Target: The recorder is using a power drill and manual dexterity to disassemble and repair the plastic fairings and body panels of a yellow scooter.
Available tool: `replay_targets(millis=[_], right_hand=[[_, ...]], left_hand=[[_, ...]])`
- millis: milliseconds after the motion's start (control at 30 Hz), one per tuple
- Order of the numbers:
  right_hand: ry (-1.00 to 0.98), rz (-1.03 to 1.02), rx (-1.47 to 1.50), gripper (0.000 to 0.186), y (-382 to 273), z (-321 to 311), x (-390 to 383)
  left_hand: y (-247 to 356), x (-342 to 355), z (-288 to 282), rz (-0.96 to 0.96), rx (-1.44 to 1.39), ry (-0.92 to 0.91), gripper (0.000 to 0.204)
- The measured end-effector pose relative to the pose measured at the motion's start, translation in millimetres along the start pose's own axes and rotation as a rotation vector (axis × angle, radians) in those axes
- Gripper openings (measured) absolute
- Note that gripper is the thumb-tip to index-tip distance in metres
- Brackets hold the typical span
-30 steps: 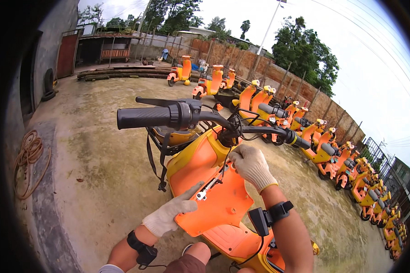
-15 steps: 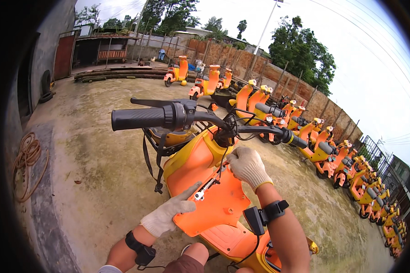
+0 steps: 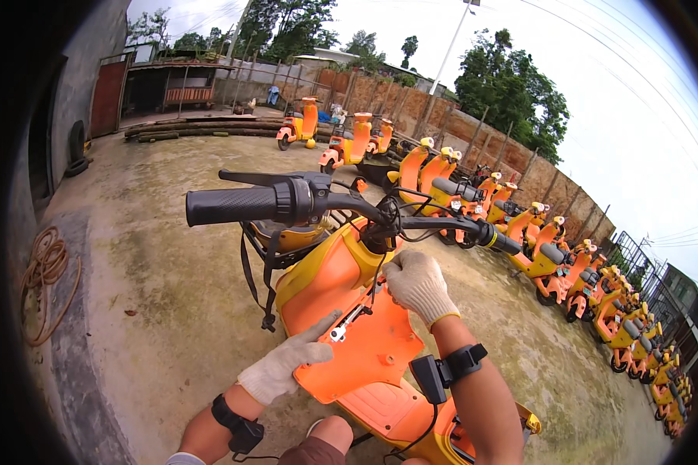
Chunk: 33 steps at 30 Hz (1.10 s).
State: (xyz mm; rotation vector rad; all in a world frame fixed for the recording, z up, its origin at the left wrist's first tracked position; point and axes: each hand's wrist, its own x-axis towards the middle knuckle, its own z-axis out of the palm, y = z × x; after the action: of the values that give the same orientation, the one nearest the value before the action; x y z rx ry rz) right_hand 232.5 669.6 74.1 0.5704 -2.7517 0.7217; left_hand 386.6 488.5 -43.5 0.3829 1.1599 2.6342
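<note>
- Head view: the orange panel [image 3: 357, 360] is lying tilted above the footboard [image 3: 378, 404] of a yellow-and-orange scooter [image 3: 318, 260], below its handlebar [image 3: 357, 203].
- The hands are working apart. The left hand [image 3: 287, 366] is clasping the panel's left edge, apparently steadying it.
- The right hand [image 3: 420, 287] is curling its fingers at the upper edge; the glove is hiding whatever they may be pinching.
- A slim, silvery metal piece [image 3: 352, 319] is resting on the panel beside the left hand, perhaps being guarded from sliding.
- The panel is showing smooth, apparently moulded plastic, with curved edges and a raised boss [image 3: 388, 359].
- Pale knitted gloves are contrasting with the finely textured black grip [image 3: 233, 207].
</note>
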Motion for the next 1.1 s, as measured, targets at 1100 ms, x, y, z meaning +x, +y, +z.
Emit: replay_targets(millis=[1100], right_hand=[[-0.084,0.13,0.16,0.03,-8.0,-9.7,-9.9]], left_hand=[[2.1,-7.2,17.6,-0.01,0.045,0.04,0.082]])
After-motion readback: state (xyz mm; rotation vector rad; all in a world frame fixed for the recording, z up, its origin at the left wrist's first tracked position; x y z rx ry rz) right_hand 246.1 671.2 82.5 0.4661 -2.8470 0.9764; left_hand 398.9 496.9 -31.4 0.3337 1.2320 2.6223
